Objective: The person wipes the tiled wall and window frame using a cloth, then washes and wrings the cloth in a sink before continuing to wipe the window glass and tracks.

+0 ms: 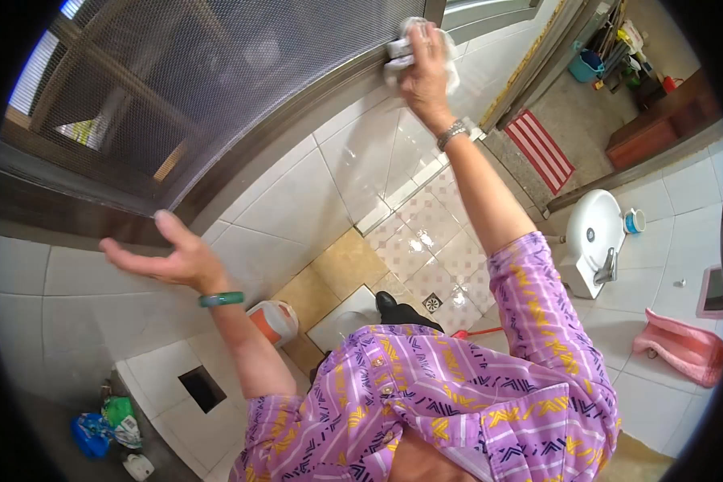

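Observation:
My right hand [427,83] presses a white cloth [451,79] against the right end of the brown window frame [313,92]. Its fingers lie over the folded cloth, which shows on both sides of them. To the left, my left hand [169,255] is raised just below the lower edge of the frame, thumb and fingers apart, with nothing in it. A dark mesh screen [241,64] fills the window between and above my hands. White wall tiles [285,189] run beneath the frame.
A white washbasin [593,233] juts from the right wall, with a pink towel [683,349] hanging nearby. A doorway with a red-striped mat [540,151] opens at the upper right. An orange-and-white bucket [275,321] stands on the floor; bags [108,426] lie at lower left.

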